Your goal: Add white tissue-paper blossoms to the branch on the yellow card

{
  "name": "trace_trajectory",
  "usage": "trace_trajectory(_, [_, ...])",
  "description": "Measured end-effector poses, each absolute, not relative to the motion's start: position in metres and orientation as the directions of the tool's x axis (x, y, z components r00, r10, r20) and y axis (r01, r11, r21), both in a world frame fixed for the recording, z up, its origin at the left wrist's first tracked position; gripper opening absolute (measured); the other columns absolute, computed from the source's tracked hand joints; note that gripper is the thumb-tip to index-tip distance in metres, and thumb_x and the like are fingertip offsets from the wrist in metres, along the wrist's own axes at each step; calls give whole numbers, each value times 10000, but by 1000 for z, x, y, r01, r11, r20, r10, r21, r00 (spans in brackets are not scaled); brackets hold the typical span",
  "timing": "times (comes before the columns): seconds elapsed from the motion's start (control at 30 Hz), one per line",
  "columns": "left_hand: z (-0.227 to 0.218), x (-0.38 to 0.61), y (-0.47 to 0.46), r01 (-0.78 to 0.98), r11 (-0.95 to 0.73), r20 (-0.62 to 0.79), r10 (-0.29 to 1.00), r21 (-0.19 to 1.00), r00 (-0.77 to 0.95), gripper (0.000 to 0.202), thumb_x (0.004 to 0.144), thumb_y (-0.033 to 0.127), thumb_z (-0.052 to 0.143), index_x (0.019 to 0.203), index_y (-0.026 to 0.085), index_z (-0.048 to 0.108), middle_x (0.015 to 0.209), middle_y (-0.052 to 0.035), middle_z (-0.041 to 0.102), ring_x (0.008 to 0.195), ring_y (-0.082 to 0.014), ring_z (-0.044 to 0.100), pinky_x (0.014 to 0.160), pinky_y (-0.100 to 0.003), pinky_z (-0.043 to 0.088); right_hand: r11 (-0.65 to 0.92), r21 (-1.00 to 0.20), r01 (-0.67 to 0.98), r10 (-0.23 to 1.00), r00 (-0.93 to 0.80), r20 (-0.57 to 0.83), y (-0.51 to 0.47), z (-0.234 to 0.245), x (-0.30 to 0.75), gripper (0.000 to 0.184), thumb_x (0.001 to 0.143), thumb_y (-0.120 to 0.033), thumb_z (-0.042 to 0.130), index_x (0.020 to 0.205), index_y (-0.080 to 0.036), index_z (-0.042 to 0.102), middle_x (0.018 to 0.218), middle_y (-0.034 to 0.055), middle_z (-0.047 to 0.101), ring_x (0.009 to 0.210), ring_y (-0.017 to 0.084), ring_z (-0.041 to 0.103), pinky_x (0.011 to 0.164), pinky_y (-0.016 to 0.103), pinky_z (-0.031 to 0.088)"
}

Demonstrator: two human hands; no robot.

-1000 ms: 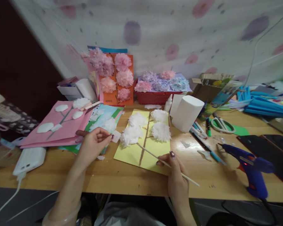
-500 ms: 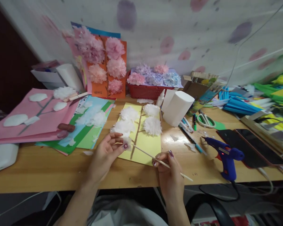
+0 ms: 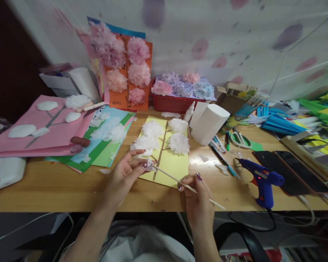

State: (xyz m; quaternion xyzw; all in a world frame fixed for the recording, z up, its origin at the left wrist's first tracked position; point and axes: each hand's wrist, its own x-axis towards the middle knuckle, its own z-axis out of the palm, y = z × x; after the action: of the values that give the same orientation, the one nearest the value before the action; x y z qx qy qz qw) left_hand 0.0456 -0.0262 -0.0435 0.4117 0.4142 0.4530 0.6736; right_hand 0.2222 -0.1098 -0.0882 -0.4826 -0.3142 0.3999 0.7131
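My left hand [image 3: 125, 174] pinches a small white tissue piece [image 3: 150, 165] between thumb and fingertip, right at the tip of a thin wooden stick [image 3: 177, 179]. My right hand [image 3: 197, 198] is closed on that stick near its middle, low at the table's front edge. Both hands hover over the near end of a yellow card [image 3: 172, 165] that carries a brown stem and several white tissue flowers [image 3: 178, 143].
A blue glue gun [image 3: 259, 178] stands to the right, beside two phones [image 3: 292, 169]. A white paper roll [image 3: 210, 123], pens and scissors [image 3: 238, 138] lie behind the card. Pink, green and blue cards [image 3: 43, 127] cover the left; a red basket [image 3: 172, 103] and orange flower card [image 3: 131, 69] stand at the back.
My left hand carried the tissue piece from beside the flowers down and right to the stick's tip. The view shifted right and tilted; the right hand kept its hold on the stick.
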Motion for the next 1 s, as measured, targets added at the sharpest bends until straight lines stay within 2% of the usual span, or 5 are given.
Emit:
trace_trajectory(0.13, [-46, 44, -29, -251, 224, -163, 956, 942, 242, 607, 629, 269, 859, 1154, 181, 568, 931, -51, 770, 936, -213, 729, 861, -331, 553, 193, -953, -232, 861, 507, 51, -112, -86, 218, 428, 894, -568, 617, 708, -203, 737, 598, 23, 664, 616, 190, 644, 683, 327, 524])
trace_trajectory(0.3, [-49, 45, -31, -294, 166, -97, 967, 941, 238, 539, 684, 261, 854, 1133, 176, 569, 880, -25, 772, 892, -169, 727, 887, -304, 540, 198, -952, -234, 878, 475, 66, -115, -82, 217, 423, 908, -558, 608, 719, -203, 739, 623, 24, 671, 641, 187, 644, 681, 319, 509])
trace_trajectory(0.53, [-45, 42, -33, -307, 206, -134, 961, 929, 241, 565, 651, 247, 877, 1125, 170, 581, 838, -23, 777, 861, -171, 729, 889, -317, 547, 275, -914, -300, 874, 474, 107, -117, -77, 221, 399, 940, -503, 579, 699, -223, 727, 580, 0, 610, 606, 172, 612, 664, 319, 500])
trace_trajectory(0.77, [-42, 41, -36, -289, 196, -141, 969, 937, 202, 539, 638, 262, 865, 1105, 160, 615, 821, -34, 777, 819, -192, 732, 856, -337, 555, 291, -896, -335, 873, 476, 106, -119, -81, 225, 373, 951, -470, 587, 726, -222, 752, 611, 0, 631, 626, 158, 625, 685, 291, 501])
trace_trajectory(1.0, [-47, 47, -36, -283, 184, -140, 976, 941, 169, 504, 645, 265, 869, 1073, 167, 622, 828, -25, 786, 832, -173, 741, 825, -288, 565, 274, -889, -367, 896, 434, 97, -119, -84, 225, 386, 959, -463, 579, 719, -215, 754, 592, 2, 623, 622, 158, 627, 681, 284, 500])
